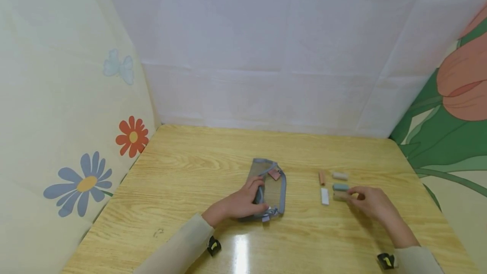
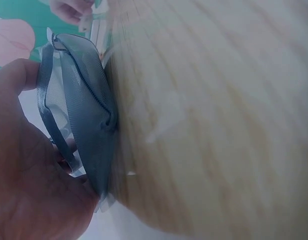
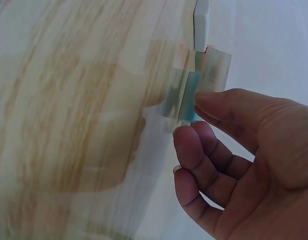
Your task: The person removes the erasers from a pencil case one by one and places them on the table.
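A mesh zip pouch (image 1: 272, 189) with grey-blue trim lies on the table. My left hand (image 1: 243, 200) holds its left side, fingers curled over the upper edge. Up close in the left wrist view, the pouch (image 2: 89, 100) gapes along its zipper beside the palm. To the right, my right hand (image 1: 374, 204) pinches the end of a small beige block (image 1: 340, 196) between thumb and finger. Directly behind that block lies a teal block (image 1: 340, 187). In the right wrist view the other fingers of my right hand (image 3: 244, 155) are bent and hold nothing.
Near the right hand lie a white block (image 1: 324, 196), an orange block (image 1: 322, 177) and a cream block (image 1: 340, 176). The wood-grain table (image 1: 198, 155) meets a white cloth (image 1: 228, 54) at the back, with flower-printed cloths at both sides.
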`<action>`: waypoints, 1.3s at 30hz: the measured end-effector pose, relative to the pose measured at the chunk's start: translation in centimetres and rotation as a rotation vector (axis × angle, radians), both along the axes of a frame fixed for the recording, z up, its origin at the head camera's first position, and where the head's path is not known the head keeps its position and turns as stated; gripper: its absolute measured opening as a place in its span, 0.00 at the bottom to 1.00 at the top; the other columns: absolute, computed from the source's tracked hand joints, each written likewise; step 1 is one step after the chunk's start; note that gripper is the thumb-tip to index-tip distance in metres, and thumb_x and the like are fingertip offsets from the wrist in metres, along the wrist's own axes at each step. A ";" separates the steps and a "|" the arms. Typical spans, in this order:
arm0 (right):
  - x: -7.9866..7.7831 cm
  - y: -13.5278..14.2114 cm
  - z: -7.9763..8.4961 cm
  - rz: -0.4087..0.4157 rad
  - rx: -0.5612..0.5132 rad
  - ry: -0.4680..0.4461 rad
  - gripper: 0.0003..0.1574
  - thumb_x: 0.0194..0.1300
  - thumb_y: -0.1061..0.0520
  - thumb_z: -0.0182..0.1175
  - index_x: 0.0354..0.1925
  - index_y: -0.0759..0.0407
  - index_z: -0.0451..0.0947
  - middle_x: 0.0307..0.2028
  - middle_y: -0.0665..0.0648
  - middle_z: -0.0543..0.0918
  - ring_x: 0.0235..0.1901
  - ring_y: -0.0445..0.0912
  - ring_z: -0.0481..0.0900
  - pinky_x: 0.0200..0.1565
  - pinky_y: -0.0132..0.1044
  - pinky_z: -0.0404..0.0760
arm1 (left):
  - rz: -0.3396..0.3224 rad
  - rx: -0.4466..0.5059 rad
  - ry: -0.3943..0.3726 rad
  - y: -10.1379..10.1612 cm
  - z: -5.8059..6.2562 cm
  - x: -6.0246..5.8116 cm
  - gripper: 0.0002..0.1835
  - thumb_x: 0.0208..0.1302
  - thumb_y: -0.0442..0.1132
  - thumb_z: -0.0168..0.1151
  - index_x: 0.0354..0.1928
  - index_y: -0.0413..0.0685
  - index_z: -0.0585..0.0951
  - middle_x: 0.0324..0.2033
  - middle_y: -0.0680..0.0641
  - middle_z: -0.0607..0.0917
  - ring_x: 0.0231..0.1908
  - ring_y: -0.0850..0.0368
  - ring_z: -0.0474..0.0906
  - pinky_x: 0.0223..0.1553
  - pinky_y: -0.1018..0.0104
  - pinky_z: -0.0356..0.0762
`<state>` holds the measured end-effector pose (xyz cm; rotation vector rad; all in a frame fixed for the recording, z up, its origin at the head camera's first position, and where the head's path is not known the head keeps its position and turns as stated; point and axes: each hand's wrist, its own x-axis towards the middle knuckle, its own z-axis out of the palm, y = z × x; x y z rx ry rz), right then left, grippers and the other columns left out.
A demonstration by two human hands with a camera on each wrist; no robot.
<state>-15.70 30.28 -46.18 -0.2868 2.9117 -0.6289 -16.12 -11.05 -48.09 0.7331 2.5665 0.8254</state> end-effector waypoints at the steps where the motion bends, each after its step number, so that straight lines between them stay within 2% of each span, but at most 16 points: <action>1: 0.0 0.0 0.0 0.000 -0.001 -0.003 0.18 0.68 0.52 0.64 0.51 0.62 0.84 0.29 0.52 0.83 0.27 0.44 0.74 0.29 0.40 0.73 | -0.001 0.002 -0.002 0.0 0.0 0.0 0.44 0.68 0.61 0.56 0.76 0.44 0.56 0.78 0.45 0.50 0.74 0.47 0.56 0.71 0.52 0.64; 14: -0.3 0.2 -0.3 -0.002 0.011 -0.020 0.19 0.68 0.51 0.65 0.50 0.61 0.84 0.35 0.58 0.86 0.34 0.50 0.80 0.35 0.46 0.79 | -0.013 0.006 0.001 -0.1 0.0 0.0 0.45 0.68 0.62 0.55 0.77 0.43 0.56 0.78 0.44 0.50 0.74 0.46 0.56 0.72 0.52 0.62; 22: -0.4 0.2 -0.3 -0.011 0.001 -0.040 0.17 0.66 0.53 0.65 0.50 0.61 0.84 0.33 0.56 0.85 0.30 0.46 0.76 0.31 0.41 0.74 | -0.019 0.009 -0.006 -0.2 0.1 0.0 0.45 0.68 0.63 0.55 0.76 0.43 0.56 0.77 0.44 0.50 0.74 0.47 0.56 0.71 0.52 0.63; 39: -0.6 0.3 -0.5 -0.033 0.004 -0.074 0.16 0.67 0.52 0.65 0.49 0.59 0.84 0.35 0.56 0.85 0.32 0.47 0.76 0.32 0.42 0.75 | -0.014 0.009 -0.018 -0.1 0.2 0.0 0.45 0.68 0.62 0.55 0.77 0.43 0.55 0.78 0.44 0.49 0.74 0.47 0.55 0.72 0.52 0.62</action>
